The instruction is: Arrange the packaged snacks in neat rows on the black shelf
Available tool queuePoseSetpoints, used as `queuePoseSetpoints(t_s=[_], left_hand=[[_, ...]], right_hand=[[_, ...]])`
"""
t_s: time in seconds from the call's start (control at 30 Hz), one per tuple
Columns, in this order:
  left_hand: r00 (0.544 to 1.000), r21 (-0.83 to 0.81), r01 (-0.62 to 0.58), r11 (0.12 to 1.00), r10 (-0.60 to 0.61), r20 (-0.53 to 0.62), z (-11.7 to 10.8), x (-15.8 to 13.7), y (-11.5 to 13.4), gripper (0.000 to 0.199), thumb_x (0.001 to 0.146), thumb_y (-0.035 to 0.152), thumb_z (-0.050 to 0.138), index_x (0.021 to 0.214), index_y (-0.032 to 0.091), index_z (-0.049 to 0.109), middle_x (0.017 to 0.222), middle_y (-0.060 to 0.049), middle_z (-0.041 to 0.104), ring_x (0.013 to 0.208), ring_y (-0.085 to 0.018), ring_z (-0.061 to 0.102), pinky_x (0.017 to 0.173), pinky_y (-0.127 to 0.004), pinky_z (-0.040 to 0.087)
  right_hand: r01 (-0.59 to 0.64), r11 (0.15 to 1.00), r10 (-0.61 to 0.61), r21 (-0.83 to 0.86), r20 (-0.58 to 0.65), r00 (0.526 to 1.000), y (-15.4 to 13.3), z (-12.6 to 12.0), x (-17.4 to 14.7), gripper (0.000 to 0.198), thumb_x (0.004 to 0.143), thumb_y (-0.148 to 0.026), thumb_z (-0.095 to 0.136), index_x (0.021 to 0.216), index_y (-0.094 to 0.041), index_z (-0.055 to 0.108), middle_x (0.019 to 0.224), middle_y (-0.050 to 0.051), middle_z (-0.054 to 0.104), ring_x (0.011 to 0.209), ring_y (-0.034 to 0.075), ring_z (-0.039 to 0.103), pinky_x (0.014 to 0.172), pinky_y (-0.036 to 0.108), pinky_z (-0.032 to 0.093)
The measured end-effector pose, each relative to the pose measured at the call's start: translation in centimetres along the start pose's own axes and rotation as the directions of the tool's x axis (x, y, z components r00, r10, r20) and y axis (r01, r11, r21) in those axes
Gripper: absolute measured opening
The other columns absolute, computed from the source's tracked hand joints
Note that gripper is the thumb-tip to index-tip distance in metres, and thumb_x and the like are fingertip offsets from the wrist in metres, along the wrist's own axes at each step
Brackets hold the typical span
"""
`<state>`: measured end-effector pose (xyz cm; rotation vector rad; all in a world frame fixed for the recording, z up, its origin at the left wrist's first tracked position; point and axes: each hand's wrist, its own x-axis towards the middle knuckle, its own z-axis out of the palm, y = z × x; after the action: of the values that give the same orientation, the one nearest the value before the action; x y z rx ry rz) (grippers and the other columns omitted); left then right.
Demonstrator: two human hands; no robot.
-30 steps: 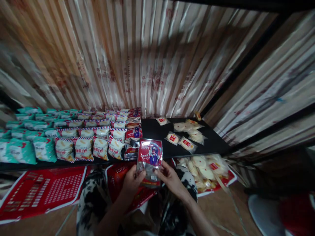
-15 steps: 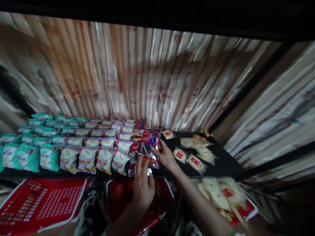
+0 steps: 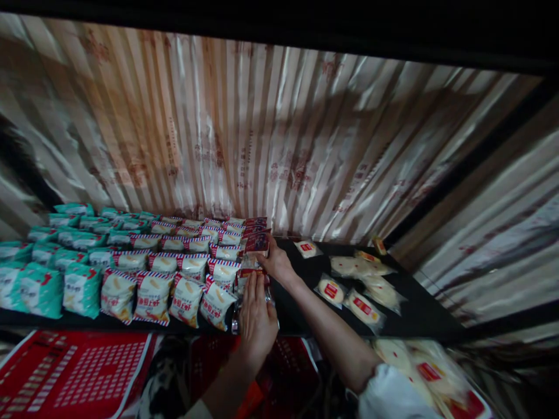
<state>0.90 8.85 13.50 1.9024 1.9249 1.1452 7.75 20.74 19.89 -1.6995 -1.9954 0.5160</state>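
A dark red snack packet (image 3: pixel 255 243) stands in a column of similar packets on the black shelf (image 3: pixel 297 314). My right hand (image 3: pixel 278 265) grips its right edge, thumb over the front and fingertips partly hidden at the side. Close in front, my left hand (image 3: pixel 258 320) lies with fingers stretched flat over the nearer packets of that column, covering most of them. Just left of my hands are rows of white snack bags (image 3: pixel 217 304) with striped edges. Beyond those come rows of teal bags (image 3: pixel 81 289).
Clear-wrapped pale round cakes (image 3: pixel 331 290) with red labels lie on the shelf's right part. Below the shelf are red baskets (image 3: pixel 100 372) and more wrapped flat cakes (image 3: pixel 430 372). Wrinkled printed sheeting (image 3: pixel 262 134) hangs behind; a dark beam (image 3: pixel 279 29) crosses overhead.
My right hand has moved the dark red packet left and back into the column. My left hand has come down flatter on the packets in front. The view has shifted slightly.
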Motion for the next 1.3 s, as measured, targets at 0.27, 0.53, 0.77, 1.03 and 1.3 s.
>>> queuePoseSetpoints(t_s=[0.27, 0.53, 0.77, 1.03, 1.3], left_hand=[[1.000, -0.020, 0.003, 1.000, -0.004, -0.003, 0.4, 0.9, -0.2, 0.053, 0.078, 0.009, 0.040, 0.131, 0.008, 0.044, 0.138, -0.016, 0.045, 0.132, -0.027, 0.036, 0.108, -0.047, 0.034], [1.000, 0.002, 0.002, 1.000, -0.002, -0.015, 1.0, 1.2, -0.8, 0.050, 0.079, 0.011, 0.042, 0.128, 0.007, 0.047, 0.140, -0.018, 0.043, 0.132, -0.029, 0.035, 0.107, -0.049, 0.035], [1.000, -0.006, -0.026, 1.000, 0.026, 0.002, 1.7, 1.4, -0.7, 0.047, 0.080, 0.011, 0.040, 0.126, 0.005, 0.048, 0.133, -0.017, 0.050, 0.131, -0.028, 0.038, 0.107, -0.047, 0.036], [0.999, -0.038, -0.039, 0.999, 0.040, 0.026, 1.8, 1.4, -0.5, 0.046, 0.081, 0.010, 0.039, 0.125, 0.004, 0.048, 0.134, -0.019, 0.049, 0.132, -0.028, 0.035, 0.108, -0.048, 0.034], [0.984, -0.162, -0.178, 0.971, 0.178, -0.015, -0.2, -1.3, 0.6, 0.039, 0.082, 0.008, 0.035, 0.114, 0.013, 0.057, 0.124, -0.012, 0.058, 0.122, -0.023, 0.047, 0.104, -0.045, 0.040]], right_hand=[[0.040, 0.978, -0.038, -0.202, 0.013, 0.999, -0.6, 0.6, 0.4, 0.047, 0.083, -0.031, 0.051, 0.127, -0.014, 0.050, 0.117, 0.014, 0.061, 0.101, 0.022, 0.061, 0.082, 0.028, 0.046], [0.034, 0.952, -0.038, -0.304, -0.008, 0.999, -0.7, 1.4, 0.1, 0.036, 0.087, -0.037, 0.043, 0.114, -0.020, 0.059, 0.117, 0.010, 0.059, 0.094, 0.020, 0.062, 0.076, 0.029, 0.046], [0.024, 0.946, -0.041, -0.323, -0.046, 0.998, 1.1, 2.1, 0.4, 0.033, 0.085, -0.036, 0.045, 0.110, -0.022, 0.063, 0.126, 0.009, 0.054, 0.110, 0.024, 0.052, 0.086, 0.032, 0.044], [0.044, 0.959, -0.062, -0.280, -0.058, 0.996, 1.8, 2.0, 0.3, 0.031, 0.085, -0.032, 0.048, 0.110, -0.022, 0.064, 0.125, 0.008, 0.055, 0.110, 0.025, 0.049, 0.093, 0.033, 0.040], [0.083, 0.997, -0.081, -0.001, -0.233, 0.969, 3.1, 1.5, -2.5, 0.031, 0.085, -0.030, 0.044, 0.106, -0.020, 0.064, 0.121, 0.008, 0.057, 0.109, 0.022, 0.052, 0.094, 0.033, 0.042]])
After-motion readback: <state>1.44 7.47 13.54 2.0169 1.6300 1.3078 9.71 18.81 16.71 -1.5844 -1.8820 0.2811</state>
